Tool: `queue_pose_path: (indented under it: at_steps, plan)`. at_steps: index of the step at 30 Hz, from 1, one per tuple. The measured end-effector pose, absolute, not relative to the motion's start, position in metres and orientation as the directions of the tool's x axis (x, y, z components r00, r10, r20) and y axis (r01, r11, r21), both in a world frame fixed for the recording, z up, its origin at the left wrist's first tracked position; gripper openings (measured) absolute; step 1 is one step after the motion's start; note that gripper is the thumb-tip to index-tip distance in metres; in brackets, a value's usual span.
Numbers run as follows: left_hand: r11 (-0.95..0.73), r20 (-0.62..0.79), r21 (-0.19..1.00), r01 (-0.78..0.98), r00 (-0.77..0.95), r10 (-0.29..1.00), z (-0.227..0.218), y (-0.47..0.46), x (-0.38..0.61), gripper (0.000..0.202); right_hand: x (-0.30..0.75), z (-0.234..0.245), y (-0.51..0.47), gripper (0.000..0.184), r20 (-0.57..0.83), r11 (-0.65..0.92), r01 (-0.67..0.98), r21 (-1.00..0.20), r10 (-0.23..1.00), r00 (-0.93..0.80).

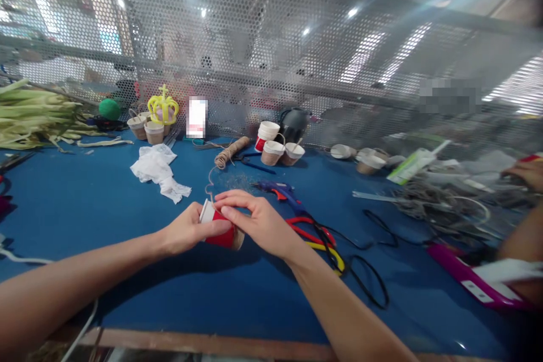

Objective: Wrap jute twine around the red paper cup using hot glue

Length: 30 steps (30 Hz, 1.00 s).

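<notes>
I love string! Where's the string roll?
In the head view, the string roll lies just left of centre, beyond the held cup and right of the white cloth.

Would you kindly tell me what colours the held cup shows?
The cup is red and white, brown toward one end; head view.

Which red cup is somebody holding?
The tilted, nearer red cup, gripped by the left hand and touched by the right hand. The other red cup stands farther back on the blue table, with no hand touching it.
</notes>
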State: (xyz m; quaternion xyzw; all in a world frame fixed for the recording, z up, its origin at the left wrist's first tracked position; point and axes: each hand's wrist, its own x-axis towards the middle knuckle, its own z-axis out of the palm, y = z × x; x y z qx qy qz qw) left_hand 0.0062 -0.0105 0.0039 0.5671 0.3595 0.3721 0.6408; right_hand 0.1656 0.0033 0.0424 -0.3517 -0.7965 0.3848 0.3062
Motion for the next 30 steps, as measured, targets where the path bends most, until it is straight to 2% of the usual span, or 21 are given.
queue_pose_path:
  at_steps: [5,10,13,16,18,21,23,25,27,30]
  plan:
    - [0.052,-0.025,0.998,-0.038,0.515,0.857,0.008,-0.016,0.009,0.023,0.166,0.04,0.005,0.007,0.13,0.349,0.281,-0.894,0.803,-0.582]
    - [-0.006,-0.02,0.999,0.039,0.64,0.768,0.014,-0.023,0.007,0.023,0.172,0.04,0.009,0.023,0.095,0.333,0.214,-0.918,0.711,-0.696]
    - [-0.045,0.016,0.999,0.026,0.665,0.747,0.016,-0.026,0.009,0.025,0.171,0.038,0.007,0.024,0.083,0.337,0.2,-0.92,0.667,-0.74]
    - [-0.054,0.025,0.998,0.025,0.654,0.756,0.016,-0.027,0.011,0.029,0.168,0.035,0.003,0.021,0.081,0.34,0.209,-0.917,0.671,-0.737]
    - [-0.021,-0.018,0.998,0.054,0.638,0.77,0.013,-0.026,0.011,0.031,0.167,0.034,0.002,0.022,0.077,0.335,0.231,-0.914,0.7,-0.71]
    - [0.075,-0.093,0.996,0.055,0.594,0.799,0.007,-0.022,0.009,0.029,0.173,0.04,0.009,0.025,0.106,0.355,0.343,-0.87,0.813,-0.573]
    - [0.123,-0.102,0.992,-0.003,0.541,0.835,0.003,-0.017,0.007,0.029,0.187,0.047,0.02,0.025,0.167,0.348,0.542,-0.765,0.92,-0.354]
    - [0.159,-0.121,0.986,-0.043,0.469,0.875,0.0,-0.012,0.006,0.03,0.206,0.053,0.036,0.023,0.208,0.177,0.813,-0.555,0.976,-0.071]
    - [0.181,-0.139,0.981,-0.072,0.387,0.911,-0.001,-0.007,0.005,0.031,0.227,0.053,0.053,0.017,0.188,0.045,0.877,-0.478,0.981,0.052]
    - [0.185,-0.143,0.976,-0.119,0.295,0.945,-0.003,-0.003,0.005,0.031,0.249,0.04,0.074,0.007,0.067,-0.086,0.905,-0.416,0.99,0.125]
